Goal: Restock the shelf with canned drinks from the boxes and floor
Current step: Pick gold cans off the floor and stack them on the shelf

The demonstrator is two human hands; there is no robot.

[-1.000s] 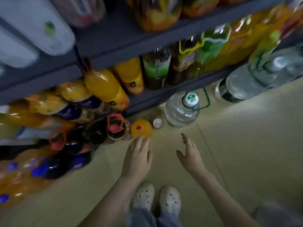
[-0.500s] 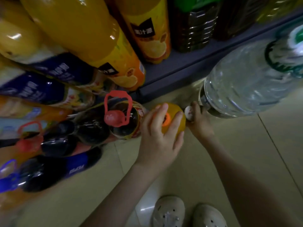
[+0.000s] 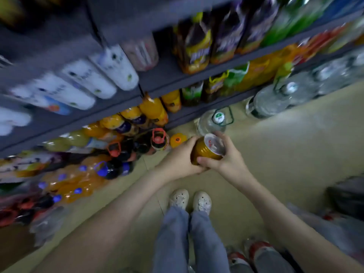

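Note:
An amber canned drink [image 3: 204, 150] with a silvery top is held above the floor, in front of the lowest shelf. My left hand [image 3: 180, 161] grips its base from the left. My right hand [image 3: 229, 157] grips it from the right, thumb across the side and fingers round the top rim. The can lies tilted, its top toward the right. The grey shelf [image 3: 161, 81] runs across the upper part of the view, stocked with blurred bottles.
An orange bottle [image 3: 177, 139] and a handled water jug [image 3: 213, 121] stand on the floor just beyond my hands. Dark and orange bottles [image 3: 118, 154] crowd the floor at left. Larger water jugs [image 3: 275, 101] stand at right. Blurred red-topped items [image 3: 258, 251] sit by my shoes [image 3: 190, 200].
My hands were down at the floor, the left on the orange bottle, the right on the small can. Now both hold the can, lifted up, and the view has pulled back; the orange bottle stayed.

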